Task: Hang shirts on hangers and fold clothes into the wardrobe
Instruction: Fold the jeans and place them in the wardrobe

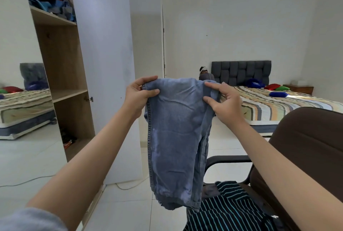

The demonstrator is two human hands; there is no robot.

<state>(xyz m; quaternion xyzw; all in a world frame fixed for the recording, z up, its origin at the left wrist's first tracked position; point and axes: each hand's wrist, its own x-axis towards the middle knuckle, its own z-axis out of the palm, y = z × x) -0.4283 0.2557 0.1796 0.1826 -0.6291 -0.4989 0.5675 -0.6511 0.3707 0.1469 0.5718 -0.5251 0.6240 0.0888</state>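
hanging faded blue jeans [178, 138] pinched by both hands.

Only the person's two arms show. The left hand [138, 96] and the right hand [225, 103] are bare, with no rings, watch or bracelet visible on fingers or wrists. Both forearms are uncovered up to the elbow. At the lower left corner a soft, light grey sleeve [27, 219] covers the left upper arm. The fingernails look short and unpainted.
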